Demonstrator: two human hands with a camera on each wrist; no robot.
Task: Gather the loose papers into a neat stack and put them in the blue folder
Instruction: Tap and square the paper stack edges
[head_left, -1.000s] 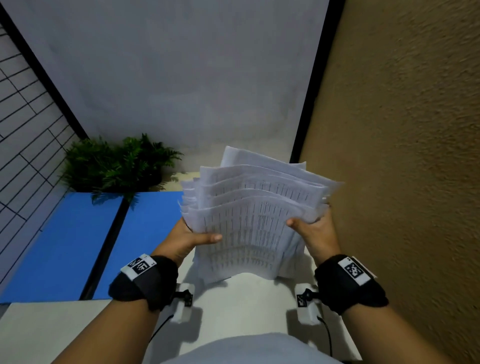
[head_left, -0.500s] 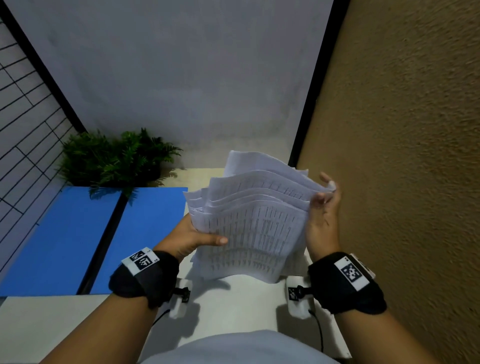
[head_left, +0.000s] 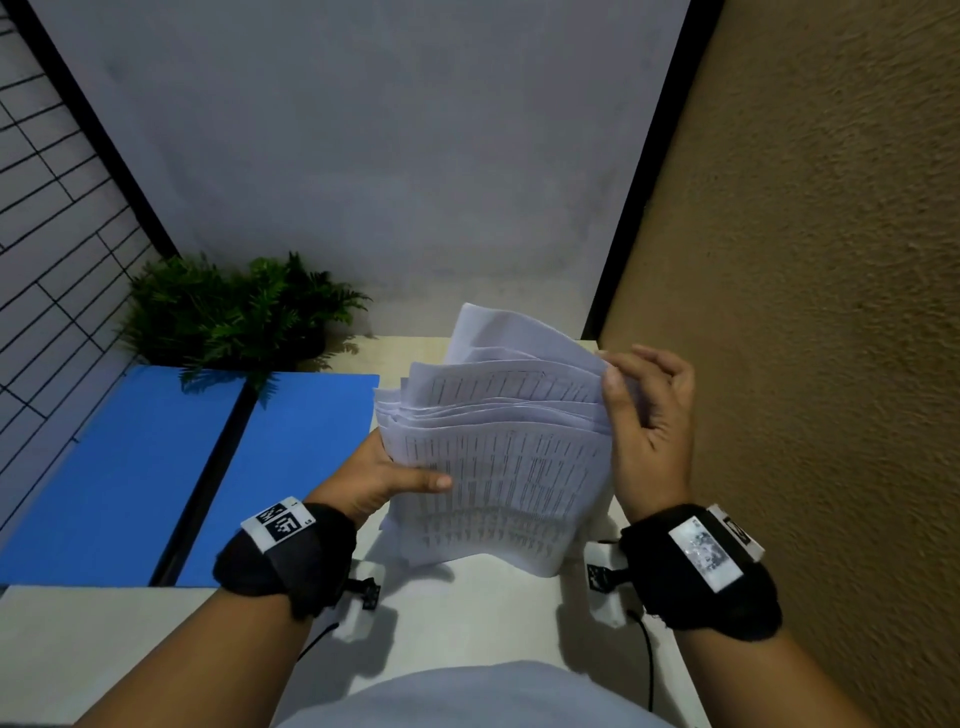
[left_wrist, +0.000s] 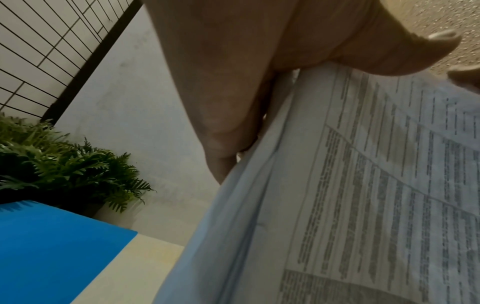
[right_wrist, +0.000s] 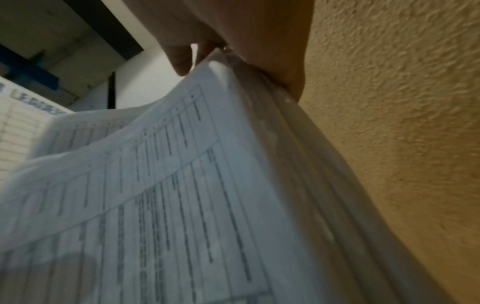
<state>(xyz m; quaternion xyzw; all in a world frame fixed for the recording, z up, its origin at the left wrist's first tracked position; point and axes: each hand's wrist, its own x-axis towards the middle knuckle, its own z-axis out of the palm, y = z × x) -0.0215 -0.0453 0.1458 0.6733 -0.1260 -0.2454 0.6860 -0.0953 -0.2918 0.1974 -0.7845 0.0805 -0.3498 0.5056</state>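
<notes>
A bundle of printed white papers stands on its lower edge on the pale table, sheets fanned and uneven at the top. My left hand grips the bundle's left edge, thumb across the front sheet, fingers behind. My right hand holds the upper right edge, thumb in front and fingers curled over the top corner. The left wrist view shows the papers under my thumb; the right wrist view shows the papers pinched at their edge. The blue folder lies open flat to the left, its black spine down the middle.
A green fern plant stands behind the folder at the back left. A rough tan wall runs close along the right side of the table. A grey wall closes the back, and a black-lined grid panel stands on the left.
My right hand has slid up from the lower right of the bundle to its top right corner. The sheets have drawn closer together. The left hand has kept its hold.
</notes>
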